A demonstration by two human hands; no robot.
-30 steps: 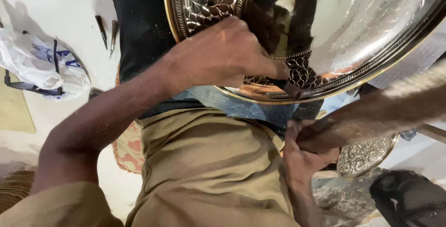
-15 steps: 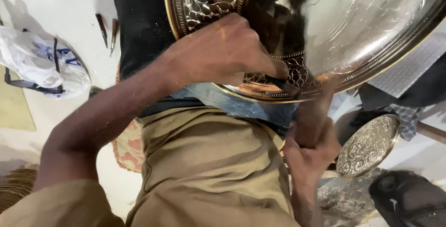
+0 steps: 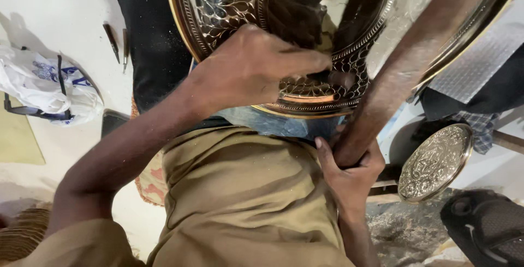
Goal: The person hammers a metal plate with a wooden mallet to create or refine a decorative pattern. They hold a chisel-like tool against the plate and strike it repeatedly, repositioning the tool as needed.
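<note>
Left hand (image 3: pixel 256 70): far, arm reaching forward from near left, palm down, fingers curled tight. Right hand (image 3: pixel 349 171): near right, fingers wrapped closed, thumb raised.

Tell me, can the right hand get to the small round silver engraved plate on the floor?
Probably yes, but not freely. The small round silver engraved plate lies just beside the right hand, with nothing between them. That hand is wrapped around a long brown wooden handle, so it would have to let go first.
</note>
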